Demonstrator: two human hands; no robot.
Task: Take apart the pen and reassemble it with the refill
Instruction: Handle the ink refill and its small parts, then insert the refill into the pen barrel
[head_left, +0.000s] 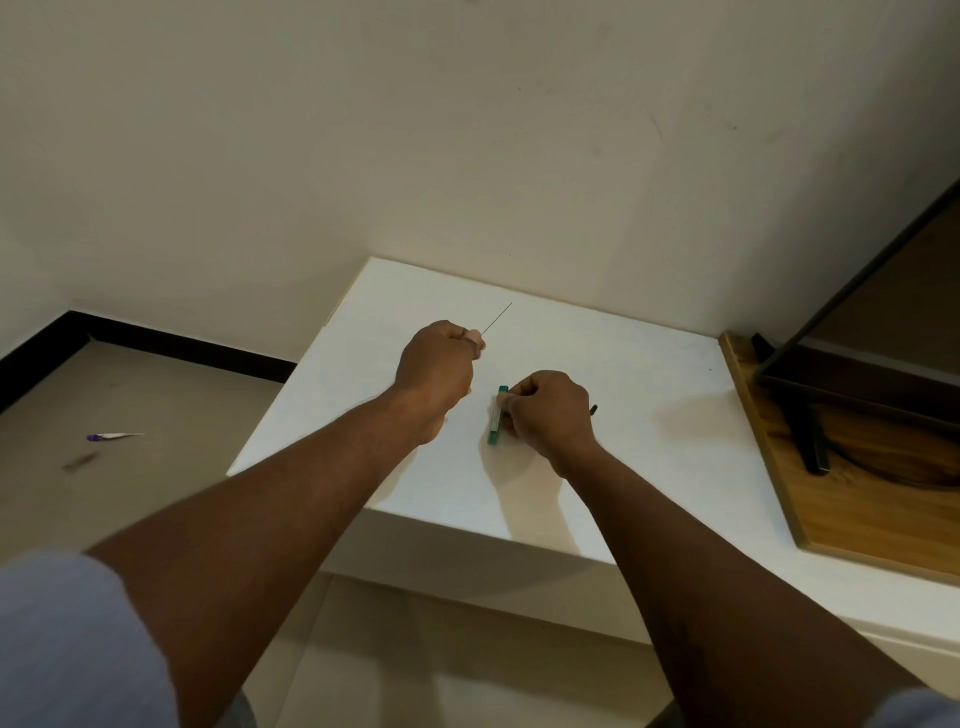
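My left hand (439, 371) is raised over the white table (623, 467) and pinches a very thin dark refill lead (497, 319) that points up and to the right from its fingertips. My right hand (550, 413) rests on the table to the right and grips a small green case (497, 415) that stands nearly upright against its fingers. A short dark tip (593, 410) pokes out on the right side of that hand; what it belongs to is hidden by the fist.
The table stands against a cream wall. At its right end lies a wooden board (831, 499) bearing a black metal frame (810, 431). On the beige floor to the left lies a purple-and-white pen (111, 436).
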